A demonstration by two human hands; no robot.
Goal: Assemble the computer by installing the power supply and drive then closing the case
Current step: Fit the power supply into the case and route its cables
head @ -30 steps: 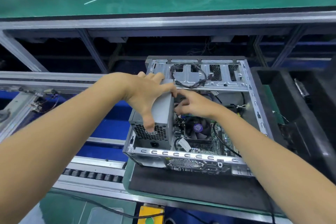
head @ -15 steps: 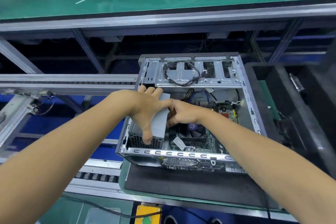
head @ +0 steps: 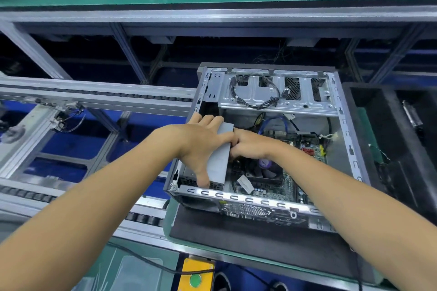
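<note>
I see my left hand [head: 201, 146] spread wide over the grey power supply [head: 218, 163], thumb on its vented near end, fingers hooked over the far end. The unit sits in the corner of the open case [head: 343, 130] at about 8 o'clock, its long axis running from 6 to 12 o'clock. My right hand [head: 250, 146] lies at 3 o'clock of the unit, touching its side, fingers curled. Whether they hold a cable I cannot tell; the fingertips are hidden. I judge the unit not fully seated. Its underside and cables are covered.
</note>
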